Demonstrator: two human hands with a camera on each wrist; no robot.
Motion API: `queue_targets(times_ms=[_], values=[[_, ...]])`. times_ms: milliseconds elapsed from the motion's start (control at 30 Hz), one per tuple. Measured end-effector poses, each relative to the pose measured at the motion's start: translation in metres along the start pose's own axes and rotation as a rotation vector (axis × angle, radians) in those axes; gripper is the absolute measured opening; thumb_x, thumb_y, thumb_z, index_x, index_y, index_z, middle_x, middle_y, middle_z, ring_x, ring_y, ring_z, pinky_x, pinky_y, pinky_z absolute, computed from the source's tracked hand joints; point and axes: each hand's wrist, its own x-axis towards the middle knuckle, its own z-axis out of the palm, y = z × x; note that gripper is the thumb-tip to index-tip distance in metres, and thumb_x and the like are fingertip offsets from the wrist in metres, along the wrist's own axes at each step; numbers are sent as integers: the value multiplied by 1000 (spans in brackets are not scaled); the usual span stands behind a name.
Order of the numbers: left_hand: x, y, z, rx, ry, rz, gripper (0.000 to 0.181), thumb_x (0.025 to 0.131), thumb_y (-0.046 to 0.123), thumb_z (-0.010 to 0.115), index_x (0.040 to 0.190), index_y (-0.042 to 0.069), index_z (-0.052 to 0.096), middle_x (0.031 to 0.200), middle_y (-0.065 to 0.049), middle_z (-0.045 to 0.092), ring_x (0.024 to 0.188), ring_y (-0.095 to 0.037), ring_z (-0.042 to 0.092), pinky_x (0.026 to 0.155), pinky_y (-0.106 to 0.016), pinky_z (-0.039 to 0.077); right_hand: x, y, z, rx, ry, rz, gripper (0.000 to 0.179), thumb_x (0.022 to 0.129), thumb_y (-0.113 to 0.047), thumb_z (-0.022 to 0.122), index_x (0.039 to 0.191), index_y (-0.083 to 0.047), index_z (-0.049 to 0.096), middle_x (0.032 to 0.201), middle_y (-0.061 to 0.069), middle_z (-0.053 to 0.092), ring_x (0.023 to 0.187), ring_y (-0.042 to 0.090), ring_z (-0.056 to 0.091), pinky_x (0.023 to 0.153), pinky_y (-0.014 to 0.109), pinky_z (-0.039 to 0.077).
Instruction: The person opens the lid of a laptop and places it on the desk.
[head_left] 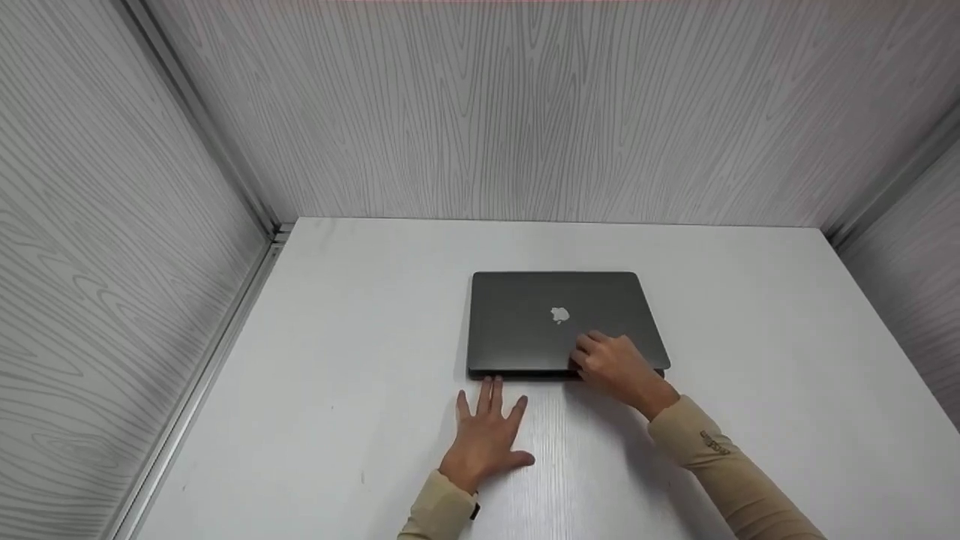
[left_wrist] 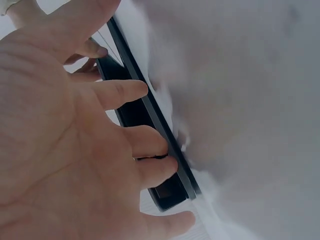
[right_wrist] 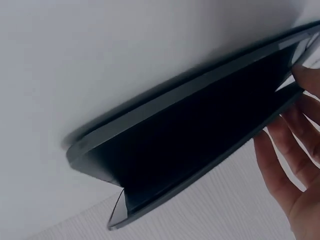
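Note:
A dark grey laptop [head_left: 517,322] with a pale apple logo lies on the white table, its lid [right_wrist: 200,175] raised a little from the base [right_wrist: 150,107] along the near edge. My right hand [head_left: 615,367] pinches the lid's front edge right of the middle, thumb on the inner side and fingers on the outer side. Spread out flat, my left hand [head_left: 484,439] has its middle fingertips right at the base's front edge, left of the middle. In the left wrist view, the palm [left_wrist: 75,135] shows with straight fingers in front of the dark gap.
The white table [head_left: 360,315] reaches back to a wood-grain panel [head_left: 525,112]. Another grained panel [head_left: 97,225] stands on the left beside a metal rail [head_left: 199,371], and a third panel [head_left: 915,262] on the right.

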Motion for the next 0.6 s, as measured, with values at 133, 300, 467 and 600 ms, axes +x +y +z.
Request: queue_targets(times_ms=[133, 300, 467, 600], values=[[0, 3, -1, -11, -33, -23, 83, 85, 59, 74, 152, 17, 49, 159, -27, 29, 150, -40, 24, 107, -70, 29, -11, 3, 0, -21, 17, -28, 12, 79, -2, 83, 81, -2, 72, 84, 9, 63, 72, 23, 62, 43, 33, 49], [1, 4, -3, -19, -64, -39, 84, 85, 59, 74, 153, 17, 48, 160, -26, 27, 150, -40, 22, 106, -70, 30, -28, 7, -4, -31, 16, -22, 16, 76, 4, 84, 85, 1, 70, 88, 12, 63, 77, 26, 63, 45, 34, 51], [3, 4, -5, -15, -86, -43, 85, 84, 59, 75, 153, 17, 47, 161, -26, 27, 150, -40, 22, 106, -70, 30, -45, 16, -5, -23, 46, -11, 15, 76, 6, 81, 86, 3, 71, 87, 14, 64, 76, 27, 63, 48, 34, 53], [4, 4, -5, -19, -86, -46, 85, 84, 58, 75, 153, 17, 48, 161, -26, 27, 150, -40, 22, 105, -71, 30, -56, 27, -6, -23, 65, -17, 19, 73, 6, 82, 87, 4, 71, 86, 15, 64, 75, 28, 64, 50, 36, 54]])
